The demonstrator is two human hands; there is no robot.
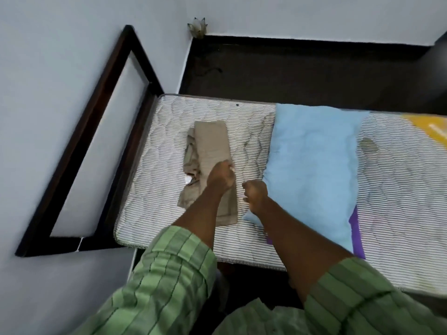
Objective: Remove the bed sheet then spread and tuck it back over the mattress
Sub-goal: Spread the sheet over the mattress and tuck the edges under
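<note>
Bare mattress (193, 131), folded tan sheet (211, 146) lying on its left end.
Left hand (220, 176) curls on the sheet's near part; right hand (256, 194) is fisted beside the blue pillow (312, 160), apparently holding nothing. Unfolding could snag the pillow and drag it.

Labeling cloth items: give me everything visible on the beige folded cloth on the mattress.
The beige folded cloth is a soft woven-looking fabric, folded into a long strip with looser crumpled layers along its left edge. It lies flat on the bare striped mattress, left of the blue pillow. The left hand is over its near part; grip unclear.
</note>
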